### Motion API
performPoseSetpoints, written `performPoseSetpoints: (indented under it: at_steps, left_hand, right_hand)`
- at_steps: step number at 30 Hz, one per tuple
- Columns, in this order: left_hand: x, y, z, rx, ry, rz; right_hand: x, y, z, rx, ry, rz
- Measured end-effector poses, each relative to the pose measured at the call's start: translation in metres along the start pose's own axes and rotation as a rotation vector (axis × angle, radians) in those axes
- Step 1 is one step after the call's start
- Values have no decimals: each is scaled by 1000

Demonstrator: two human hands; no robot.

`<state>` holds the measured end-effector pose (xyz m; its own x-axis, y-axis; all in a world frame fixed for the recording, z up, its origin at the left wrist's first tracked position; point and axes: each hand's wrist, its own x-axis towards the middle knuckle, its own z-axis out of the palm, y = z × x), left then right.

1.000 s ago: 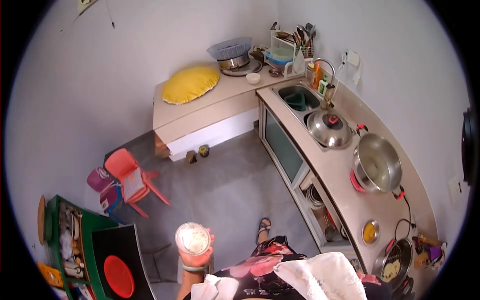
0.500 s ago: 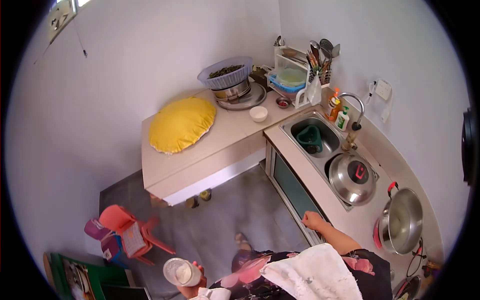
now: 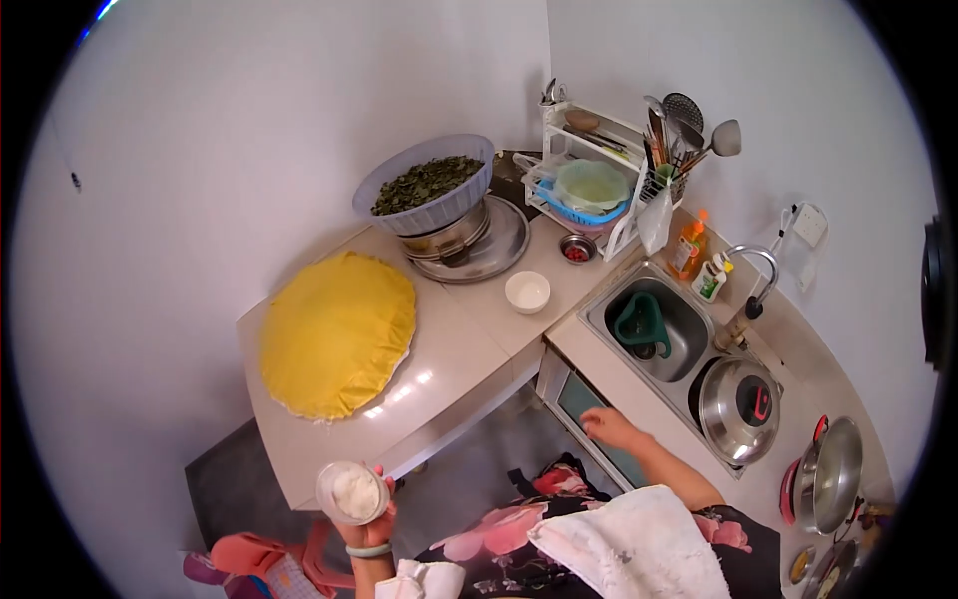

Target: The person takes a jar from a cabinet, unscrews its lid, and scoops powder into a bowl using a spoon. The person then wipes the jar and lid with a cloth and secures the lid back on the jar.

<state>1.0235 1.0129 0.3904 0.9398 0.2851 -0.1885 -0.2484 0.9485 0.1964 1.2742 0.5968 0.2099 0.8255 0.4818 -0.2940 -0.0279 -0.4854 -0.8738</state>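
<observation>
My left hand (image 3: 374, 519), with a pale bangle at the wrist, is wrapped round a clear jar (image 3: 333, 507) of white powder. The jar is tilted so its mouth faces up toward me, close to the counter's front edge. My right hand (image 3: 611, 427) hangs in the air in front of the sink cabinet, holding nothing, its fingers loosely bent and a little apart. Nearest the jar on the counter (image 3: 464, 344) lies a round yellow cloth cover (image 3: 337, 334). Whatever is under the cover is hidden. A small white bowl (image 3: 527, 293) stands farther along.
A colander of green leaves (image 3: 429, 190) rests on a metal pot at the back. Right of it are a dish rack (image 3: 589, 190) and the sink (image 3: 664, 349), with a lidded pan (image 3: 738, 409) over its near side. A red chair (image 3: 249, 554) stands low at left.
I have come closer to the counter, and the view has shifted. My left hand has lifted the jar toward the counter edge. My right hand's fingers have loosened from a closer curl.
</observation>
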Motion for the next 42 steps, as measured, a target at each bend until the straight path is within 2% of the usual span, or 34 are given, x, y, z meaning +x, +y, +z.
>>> performPoseSetpoints:
  at_steps: [1,3,5,6,7,8,9,10,11,13,15,20,21,23,26,28,30,34,40,42]
  left_hand:
    - [24,9,-17,51,-59,-72]
    - [57,6,-14,-23,-54,-68]
    - [87,1,-19,-46,-77,-52]
    - [98,-9,-5,-84,-127,37]
    - [111,-14,-4,-35,25,180]
    - [119,-16,-6,13,178,325]
    - [126,-12,-9,21,79,208]
    - [128,-6,-12,32,-8,84]
    - [136,-8,-12,-24,-18,99]
    - [157,-12,-2,-5,82,128]
    - [183,-21,12,16,158,150]
    - [239,-40,36,33,235,173]
    - [245,-41,40,37,244,177]
    - [263,-44,45,45,251,186]
    - [278,-50,53,43,260,205]
    - [282,-54,56,32,257,225]
    - [282,-64,56,7,246,256]
    - [295,-76,74,-24,271,294]
    - [307,-79,65,-14,190,257]
    - [313,-78,64,-30,161,225]
  right_hand:
    - [14,-41,-21,17,33,17]
    - [70,-74,-61,209,75,4]
    - [136,-107,-113,192,111,-120]
    - [166,-135,-138,248,145,-192]
    - [193,-170,-162,279,179,-206]
    - [225,-196,-192,178,179,-327]
    - [264,-213,-216,331,232,-334]
    - [291,-240,-243,188,321,-409]
    - [327,-259,-269,118,456,-479]
    - [397,-287,-327,40,573,-571]
    - [453,-313,-372,-24,677,-565]
    - [607,-320,-458,-255,931,-373]
    - [593,-343,-452,-278,904,-338]
    - [616,-354,-457,-321,988,-301]
    - [649,-353,-467,-403,1049,-277]
    - [677,-338,-479,-428,1061,-308]
    - [695,-324,-486,-462,1054,-459]
    - [713,-320,-500,-505,1094,-474]
    - [675,-370,-542,-280,1211,-516]
    - [625,-399,-527,174,1029,-600]
